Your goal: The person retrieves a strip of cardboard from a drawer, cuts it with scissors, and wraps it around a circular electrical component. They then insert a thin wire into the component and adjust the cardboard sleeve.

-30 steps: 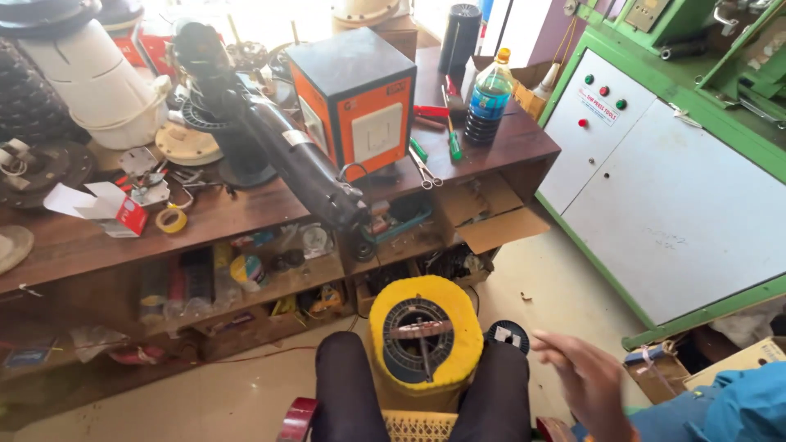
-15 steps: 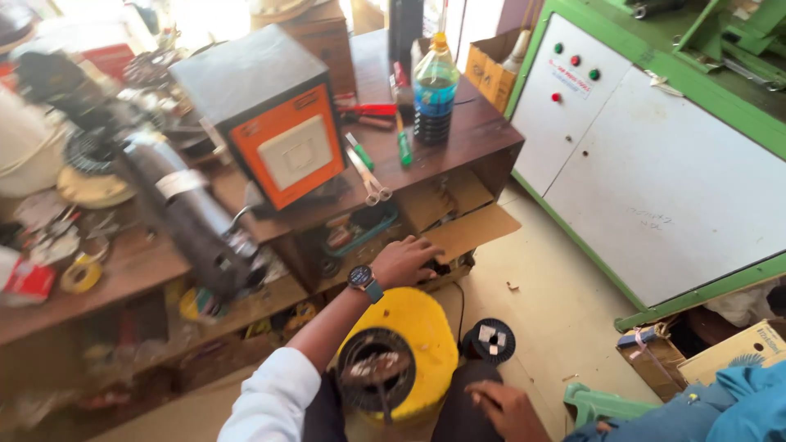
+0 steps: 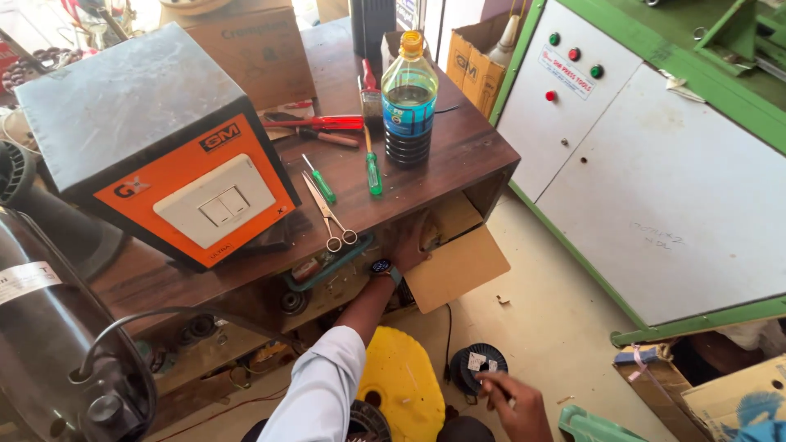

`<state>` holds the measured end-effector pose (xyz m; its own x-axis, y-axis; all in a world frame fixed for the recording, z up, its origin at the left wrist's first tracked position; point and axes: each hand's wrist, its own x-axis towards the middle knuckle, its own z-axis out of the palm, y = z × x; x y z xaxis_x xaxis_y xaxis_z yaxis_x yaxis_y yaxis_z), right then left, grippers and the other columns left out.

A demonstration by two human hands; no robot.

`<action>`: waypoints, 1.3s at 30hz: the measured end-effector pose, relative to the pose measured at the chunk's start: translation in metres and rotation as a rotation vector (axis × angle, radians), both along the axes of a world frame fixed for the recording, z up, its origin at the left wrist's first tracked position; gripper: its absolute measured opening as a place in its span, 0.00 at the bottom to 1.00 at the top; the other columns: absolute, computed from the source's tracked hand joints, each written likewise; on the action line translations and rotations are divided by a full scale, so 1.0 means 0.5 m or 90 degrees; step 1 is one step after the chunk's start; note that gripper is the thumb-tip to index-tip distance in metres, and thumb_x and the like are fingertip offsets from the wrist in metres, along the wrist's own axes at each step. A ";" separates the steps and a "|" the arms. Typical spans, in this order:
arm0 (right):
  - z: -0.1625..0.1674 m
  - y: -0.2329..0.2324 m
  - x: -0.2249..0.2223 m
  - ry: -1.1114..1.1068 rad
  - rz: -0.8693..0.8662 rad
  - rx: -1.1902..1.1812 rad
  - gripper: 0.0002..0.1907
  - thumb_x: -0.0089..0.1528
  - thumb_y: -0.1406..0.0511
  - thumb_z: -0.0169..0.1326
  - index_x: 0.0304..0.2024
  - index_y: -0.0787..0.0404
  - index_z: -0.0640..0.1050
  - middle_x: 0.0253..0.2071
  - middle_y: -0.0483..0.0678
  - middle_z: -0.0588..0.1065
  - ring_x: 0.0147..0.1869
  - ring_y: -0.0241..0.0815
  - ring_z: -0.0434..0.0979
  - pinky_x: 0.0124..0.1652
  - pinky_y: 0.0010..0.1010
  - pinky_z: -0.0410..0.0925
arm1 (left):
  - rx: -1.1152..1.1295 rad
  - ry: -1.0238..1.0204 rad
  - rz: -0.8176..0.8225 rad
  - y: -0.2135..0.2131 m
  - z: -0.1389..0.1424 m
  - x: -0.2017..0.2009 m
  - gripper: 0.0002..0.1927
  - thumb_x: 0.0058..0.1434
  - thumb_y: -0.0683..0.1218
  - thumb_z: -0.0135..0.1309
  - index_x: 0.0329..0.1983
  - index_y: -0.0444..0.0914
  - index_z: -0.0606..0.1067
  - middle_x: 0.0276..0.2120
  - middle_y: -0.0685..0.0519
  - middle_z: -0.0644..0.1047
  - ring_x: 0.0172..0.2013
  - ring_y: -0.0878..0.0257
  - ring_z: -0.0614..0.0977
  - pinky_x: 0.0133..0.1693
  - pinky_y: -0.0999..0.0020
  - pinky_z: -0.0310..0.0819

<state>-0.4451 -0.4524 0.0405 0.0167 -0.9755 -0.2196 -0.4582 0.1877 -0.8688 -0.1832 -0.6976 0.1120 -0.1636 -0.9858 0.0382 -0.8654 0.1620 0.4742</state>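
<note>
A person's left hand [image 3: 407, 245], a dark watch [image 3: 381, 267] on its wrist, reaches under the front edge of the wooden tabletop [image 3: 458, 155] into a cardboard box [image 3: 454, 258] on the shelf below; the fingers are hidden inside, so their grip cannot be told; the right hand [image 3: 516, 403] hovers low, fingers loosely curled beside a black wire spool [image 3: 473, 364] on the floor; a bottle [image 3: 408, 98] of dark liquid stands near the tabletop's right corner; scissors [image 3: 329, 214] lie at its front edge.
</note>
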 end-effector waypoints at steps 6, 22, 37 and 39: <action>0.037 -0.056 0.041 -0.031 -0.005 -0.037 0.13 0.63 0.63 0.55 0.43 0.63 0.85 0.29 0.50 0.86 0.32 0.36 0.87 0.32 0.30 0.79 | -0.134 -0.183 0.040 -0.003 -0.028 0.006 0.53 0.54 0.51 0.63 0.79 0.45 0.48 0.71 0.36 0.59 0.68 0.33 0.58 0.62 0.24 0.45; 0.051 0.046 0.066 -0.051 0.092 0.005 0.11 0.61 0.64 0.57 0.42 0.63 0.85 0.34 0.49 0.85 0.37 0.40 0.86 0.38 0.31 0.78 | 0.340 0.999 0.227 0.105 -0.144 0.153 0.38 0.70 0.58 0.48 0.77 0.38 0.52 0.73 0.47 0.60 0.66 0.50 0.71 0.44 0.66 0.80; 0.114 -0.349 0.155 0.004 0.174 -0.219 0.13 0.67 0.62 0.53 0.47 0.64 0.81 0.39 0.51 0.83 0.41 0.38 0.86 0.42 0.29 0.75 | 0.461 0.962 0.118 0.172 -0.265 0.184 0.49 0.65 0.70 0.43 0.79 0.41 0.42 0.74 0.47 0.54 0.51 0.49 0.83 0.44 0.61 0.75; 0.069 -0.461 0.219 0.053 0.246 -0.220 0.11 0.66 0.64 0.54 0.47 0.62 0.81 0.39 0.53 0.83 0.42 0.47 0.85 0.43 0.35 0.75 | 0.412 0.975 0.107 0.175 -0.269 0.175 0.47 0.65 0.70 0.43 0.78 0.39 0.48 0.74 0.51 0.57 0.48 0.49 0.84 0.43 0.61 0.74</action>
<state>-0.3355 -0.6832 0.0752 0.3853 -0.9176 0.0980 -0.5079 -0.2996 -0.8076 -0.0956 -0.6102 -0.0223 -0.2599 -0.9033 -0.3412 0.4435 -0.4256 0.7888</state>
